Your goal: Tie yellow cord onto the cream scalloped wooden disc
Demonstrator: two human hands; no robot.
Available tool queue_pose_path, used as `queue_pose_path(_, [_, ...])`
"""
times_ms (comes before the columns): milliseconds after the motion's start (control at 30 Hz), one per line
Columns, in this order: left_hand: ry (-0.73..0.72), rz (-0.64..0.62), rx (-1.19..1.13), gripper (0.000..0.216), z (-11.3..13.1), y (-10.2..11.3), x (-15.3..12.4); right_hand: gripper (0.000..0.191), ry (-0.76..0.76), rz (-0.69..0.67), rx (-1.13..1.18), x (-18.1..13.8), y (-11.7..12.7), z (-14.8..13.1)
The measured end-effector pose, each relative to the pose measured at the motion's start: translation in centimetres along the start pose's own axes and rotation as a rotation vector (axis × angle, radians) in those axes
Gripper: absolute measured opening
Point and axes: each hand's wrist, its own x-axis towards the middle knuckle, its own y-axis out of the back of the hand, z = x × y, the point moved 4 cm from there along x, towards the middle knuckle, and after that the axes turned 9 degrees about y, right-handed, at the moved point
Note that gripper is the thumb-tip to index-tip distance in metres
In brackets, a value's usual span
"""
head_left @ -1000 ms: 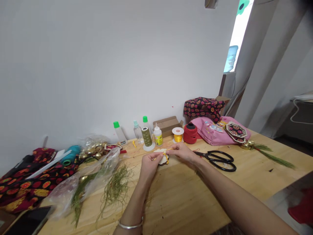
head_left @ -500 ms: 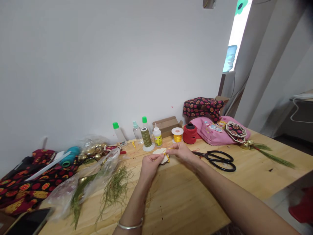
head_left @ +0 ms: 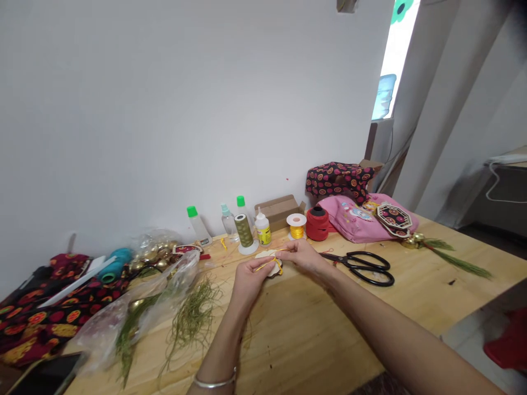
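Observation:
Between my hands is a small pale piece with a scalloped edge (head_left: 263,255), partly hidden by my fingers. A thin yellow cord (head_left: 280,267) runs across it and hangs in a loop at its right side. My left hand (head_left: 252,277) pinches the cord at the piece's front, thumb and fingers together. On the other side my right hand (head_left: 302,255) pinches the same cord between thumb and forefinger. Just right of that hand lie black-handled scissors (head_left: 368,267). A spool of yellow cord (head_left: 296,226) stands behind my hands.
Along the wall stand a glue bottle (head_left: 263,227), an olive thread spool (head_left: 244,230), a red thread cone (head_left: 317,224) and a cardboard box (head_left: 280,211). Green threads (head_left: 191,312) and plastic bags with gold bells (head_left: 154,255) lie left. A pink bag (head_left: 349,219) sits right.
The yellow cord now shows stretched between my two hands, with more of it visible at my left fingers. The whole view has shifted slightly.

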Motion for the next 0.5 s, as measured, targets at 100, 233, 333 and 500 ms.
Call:
queue_pose_path(100, [0.009, 0.008, 0.04, 0.024, -0.01, 0.03, -0.06, 0.02, 0.048, 0.038, -0.088, 0.08, -0.08, -0.37])
queue_pose_path(233, [0.042, -0.021, 0.028, 0.027, -0.51, -0.05, 0.17, 0.016, 0.12, 0.093, -0.146, 0.05, -0.35, -0.7])
queue_pose_path(333, [0.083, -0.058, -0.027, 0.028, -0.82, -0.31, 0.25, 0.013, 0.213, 0.11, -0.162, 0.11, -0.46, -0.84])
queue_pose_path(500, [0.116, -0.088, -0.127, 0.027, -0.44, -0.73, -0.18, 0.016, 0.203, 0.089, -0.147, 0.32, -0.3, -0.47])
